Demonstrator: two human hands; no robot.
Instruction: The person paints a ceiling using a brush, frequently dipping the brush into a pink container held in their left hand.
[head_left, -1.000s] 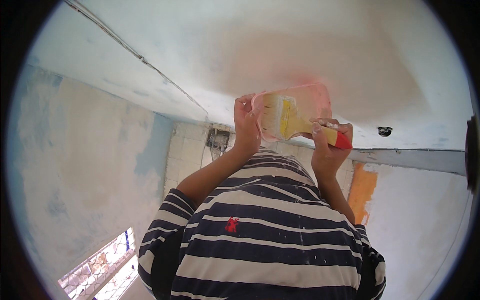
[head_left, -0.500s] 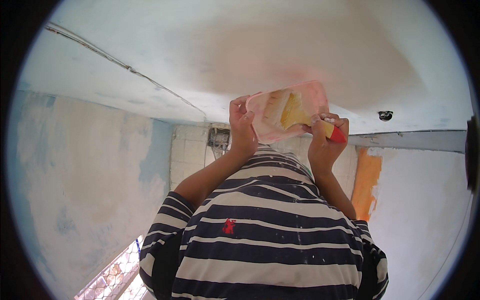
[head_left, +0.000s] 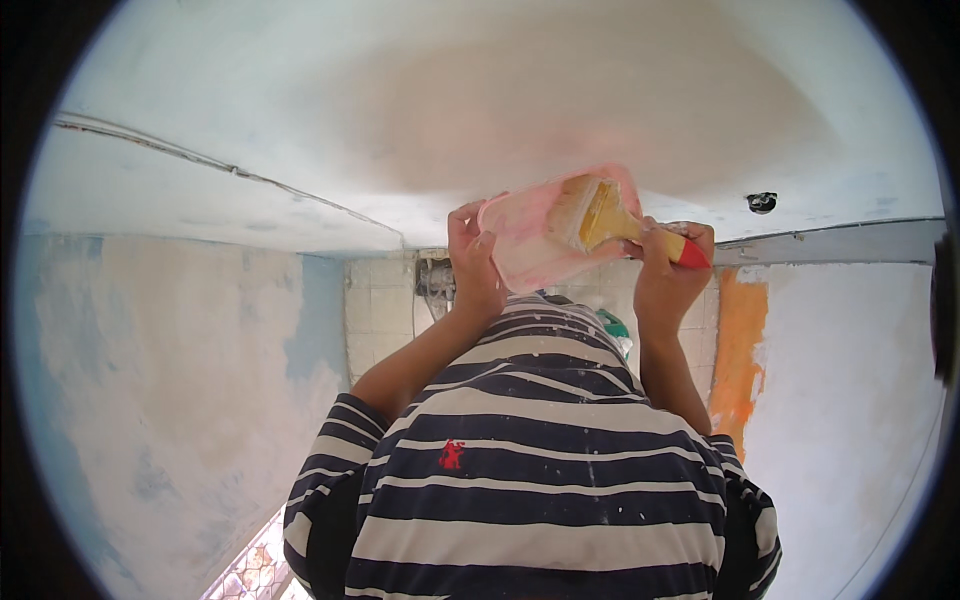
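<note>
My left hand (head_left: pixel 476 262) grips the left edge of a shallow pink tray (head_left: pixel 520 240), thumb over the rim. The tray is held tilted in front of my chest, its inside smeared with whitish paint. In my right hand (head_left: pixel 668 265) is a wide paintbrush (head_left: pixel 605 226) with a yellow and red handle, fingers closed around that handle. Its pale, paint-coated bristles rest over the right part of the tray; whether they press on its bottom I cannot tell. White paint specks show on my right fingers.
A whitish wall (head_left: pixel 430 120) rises just beyond the tray, with a cable (head_left: pixel 235 170) along it at left and a dark round hole (head_left: pixel 762 203) at right. Patchy blue-white wall (head_left: pixel 190 380) stands left, an orange strip (head_left: pixel 740 350) right. A green-and-white thing (head_left: pixel 614 328) shows below.
The brush has moved right across the tray along with my right hand. The tray has shifted slightly left, and a green thing has come into sight beneath it.
</note>
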